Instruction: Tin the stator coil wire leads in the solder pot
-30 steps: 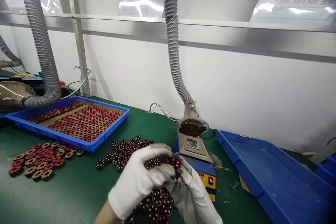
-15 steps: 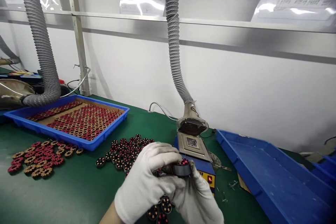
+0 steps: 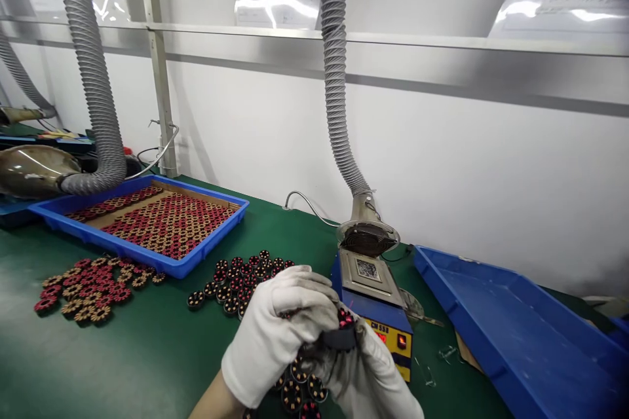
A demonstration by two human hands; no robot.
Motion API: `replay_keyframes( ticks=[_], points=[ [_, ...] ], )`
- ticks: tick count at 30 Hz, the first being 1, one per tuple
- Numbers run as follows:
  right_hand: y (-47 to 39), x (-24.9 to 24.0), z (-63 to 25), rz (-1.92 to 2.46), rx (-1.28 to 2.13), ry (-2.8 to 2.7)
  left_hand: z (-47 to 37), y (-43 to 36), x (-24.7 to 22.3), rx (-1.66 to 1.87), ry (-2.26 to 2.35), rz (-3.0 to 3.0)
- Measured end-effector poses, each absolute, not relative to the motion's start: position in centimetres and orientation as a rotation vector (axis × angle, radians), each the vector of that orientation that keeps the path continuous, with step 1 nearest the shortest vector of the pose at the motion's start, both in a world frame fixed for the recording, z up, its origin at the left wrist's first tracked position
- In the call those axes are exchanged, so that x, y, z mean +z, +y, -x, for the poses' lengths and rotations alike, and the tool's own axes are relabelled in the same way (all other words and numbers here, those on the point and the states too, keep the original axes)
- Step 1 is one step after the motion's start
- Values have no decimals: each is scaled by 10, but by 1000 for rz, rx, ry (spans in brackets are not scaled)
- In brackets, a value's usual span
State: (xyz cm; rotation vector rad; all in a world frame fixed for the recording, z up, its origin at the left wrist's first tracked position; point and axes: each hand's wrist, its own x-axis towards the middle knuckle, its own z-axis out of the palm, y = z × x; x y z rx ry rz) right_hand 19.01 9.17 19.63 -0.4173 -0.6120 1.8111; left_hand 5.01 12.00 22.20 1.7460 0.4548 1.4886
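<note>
Black-rimmed part is being pinched between left hand and right hand, just in front of the blue machine; a drop is being risked, should either pinch slacken.

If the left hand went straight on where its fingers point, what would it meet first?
Most likely the round black part, directly ahead, with the right hand just beyond; depth is hard to judge here.

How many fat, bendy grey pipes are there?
3. The far-left pipe is at the picture's edge, the left pipe beside the metal post, the middle pipe above the blue machine. I see no others.
</note>
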Motion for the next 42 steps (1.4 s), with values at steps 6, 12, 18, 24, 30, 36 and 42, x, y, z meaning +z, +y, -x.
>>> replay_keyframes(
  ticks=[6, 12, 18, 24, 30, 36, 42],
  points=[
    [88, 198, -194, 439, 1881, -694, -40, 117, 222, 1674, 560, -1396],
    [90, 196, -195, 375, 1847, -630, -45, 110, 238, 1235, 677, -1514],
    [89, 199, -195, 536, 1684, -798, -41, 106, 227, 1532, 566, -1400],
    [88, 198, -198, 584, 1667, -816, -37, 106, 234, 1318, 760, -1496],
    [99, 197, -196, 676, 1307, -906, -49, 101, 233, 1589, 613, -1761],
    [103, 190, -189, 749, 700, -992, -42, 99, 233, 1661, 710, -1572],
    [96, 178, -167, 675, -8, -1347, -74, 110, 223, 1276, 512, -1138]
  ],
)
